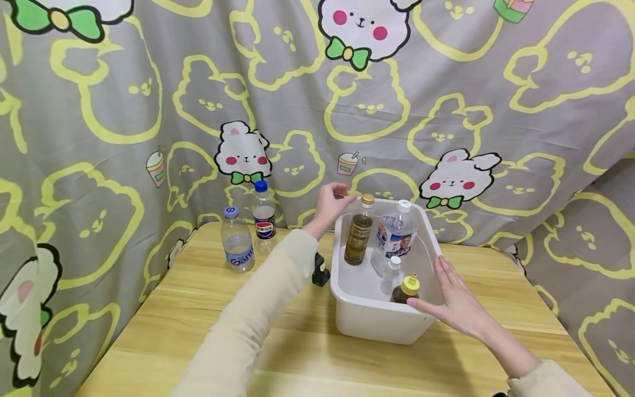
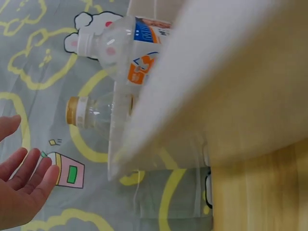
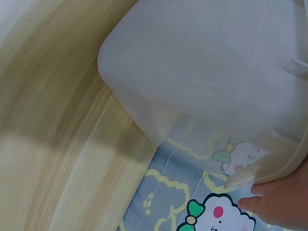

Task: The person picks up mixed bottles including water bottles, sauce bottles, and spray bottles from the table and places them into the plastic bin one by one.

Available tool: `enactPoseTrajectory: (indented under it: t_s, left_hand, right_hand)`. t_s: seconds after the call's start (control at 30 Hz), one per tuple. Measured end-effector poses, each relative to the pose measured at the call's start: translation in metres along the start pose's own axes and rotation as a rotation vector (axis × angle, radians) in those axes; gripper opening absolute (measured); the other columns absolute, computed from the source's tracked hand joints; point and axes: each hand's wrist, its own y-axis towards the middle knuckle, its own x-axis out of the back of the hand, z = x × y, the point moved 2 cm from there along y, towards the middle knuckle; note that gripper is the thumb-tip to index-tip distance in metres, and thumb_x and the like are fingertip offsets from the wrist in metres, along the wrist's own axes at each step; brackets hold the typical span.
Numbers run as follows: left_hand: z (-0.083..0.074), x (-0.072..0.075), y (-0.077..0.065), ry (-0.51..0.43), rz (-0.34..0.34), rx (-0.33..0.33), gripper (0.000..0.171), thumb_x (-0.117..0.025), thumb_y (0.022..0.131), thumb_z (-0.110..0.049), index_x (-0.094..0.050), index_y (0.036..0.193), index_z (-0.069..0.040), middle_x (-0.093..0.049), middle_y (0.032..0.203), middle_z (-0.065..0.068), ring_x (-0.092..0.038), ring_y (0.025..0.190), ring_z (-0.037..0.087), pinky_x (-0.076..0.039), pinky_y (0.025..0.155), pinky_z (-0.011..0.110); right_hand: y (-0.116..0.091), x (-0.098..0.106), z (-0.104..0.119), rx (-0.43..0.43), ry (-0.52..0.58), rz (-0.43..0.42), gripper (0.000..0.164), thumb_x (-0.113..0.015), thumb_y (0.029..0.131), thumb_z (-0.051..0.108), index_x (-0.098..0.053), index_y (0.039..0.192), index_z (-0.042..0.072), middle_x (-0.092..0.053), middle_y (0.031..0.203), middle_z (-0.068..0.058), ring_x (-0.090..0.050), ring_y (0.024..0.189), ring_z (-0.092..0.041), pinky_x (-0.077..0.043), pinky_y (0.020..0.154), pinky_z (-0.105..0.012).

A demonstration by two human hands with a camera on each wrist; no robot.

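Note:
A deep white plastic bin [image 1: 379,325] stands on the wooden table, holding several bottles. Inside it are a gold-capped bottle of amber liquid [image 1: 358,237], a large clear bottle with a blue-and-white label [image 1: 397,242], a small white-capped bottle [image 1: 390,275] and a yellow-topped squeeze bottle [image 1: 407,289]. My left hand [image 1: 331,208] hovers by the bin's back left corner, near the gold cap. Its fingers [image 2: 45,180] are loosely bent around nothing in the left wrist view. At the front right corner, my right hand [image 1: 453,298] rests on the rim, its fingers fairly straight and its thumb over the front edge.
Left of the bin stand a blue-capped Pepsi bottle [image 1: 265,220] and a clear bottle with a pale blue cap [image 1: 238,242]. A small black object [image 1: 321,271] sits beside the bin's left wall. A patterned grey curtain [image 1: 292,110] hangs behind the table [image 1: 198,342].

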Motion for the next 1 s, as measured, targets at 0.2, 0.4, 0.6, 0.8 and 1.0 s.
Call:
enactPoseTrajectory:
  t_s: [0.2, 0.4, 0.6, 0.8, 1.0]
  left_hand:
    - [0.013, 0.011, -0.010, -0.016, -0.061, -0.031, 0.024, -0.068, 0.078, -0.012, -0.063, 0.096, 0.003, -0.063, 0.088, 0.014, -0.059, 0.080, 0.022, -0.047, 0.072, 0.023]
    - [0.025, 0.022, -0.021, -0.026, -0.090, -0.077, 0.020, -0.067, 0.078, -0.010, -0.064, 0.092, 0.005, -0.063, 0.084, 0.015, -0.059, 0.075, 0.024, -0.049, 0.070, 0.026]
    - [0.035, 0.033, -0.034, -0.031, -0.088, -0.086, 0.019, -0.067, 0.077, -0.008, -0.064, 0.091, 0.005, -0.064, 0.083, 0.015, -0.060, 0.076, 0.026, -0.049, 0.071, 0.030]
    - [0.048, 0.046, -0.046, -0.012, -0.099, -0.101, 0.022, -0.068, 0.077, -0.010, -0.064, 0.092, 0.005, -0.064, 0.082, 0.014, -0.060, 0.074, 0.024, -0.049, 0.070, 0.028]
    - [0.060, 0.061, -0.054, 0.006, -0.126, -0.102, 0.020, -0.068, 0.077, -0.011, -0.065, 0.093, 0.002, -0.065, 0.083, 0.013, -0.060, 0.074, 0.022, -0.049, 0.068, 0.028]
  right_hand:
    - [-0.001, 0.000, 0.001, 0.000, 0.005, -0.001, 0.104, -0.060, 0.075, 0.053, -0.005, 0.137, -0.010, -0.001, 0.143, -0.027, 0.002, 0.130, -0.038, -0.013, 0.098, -0.060]
    - [0.000, 0.001, 0.001, 0.000, 0.008, -0.009, 0.104, -0.061, 0.075, 0.053, -0.005, 0.137, -0.010, -0.001, 0.143, -0.027, 0.001, 0.130, -0.039, -0.013, 0.097, -0.060]
    - [0.000, 0.001, 0.001, 0.002, 0.004, -0.011, 0.104, -0.061, 0.075, 0.053, -0.006, 0.137, -0.011, -0.003, 0.142, -0.029, 0.001, 0.130, -0.039, -0.013, 0.098, -0.060]
    - [0.000, 0.001, 0.000, 0.004, 0.004, -0.013, 0.104, -0.061, 0.075, 0.053, -0.006, 0.137, -0.010, -0.003, 0.142, -0.028, 0.001, 0.130, -0.038, -0.012, 0.098, -0.059]
    - [0.000, 0.000, 0.000, 0.007, 0.005, -0.010, 0.104, -0.061, 0.075, 0.053, -0.005, 0.137, -0.010, 0.000, 0.143, -0.027, 0.002, 0.131, -0.038, -0.013, 0.098, -0.060]
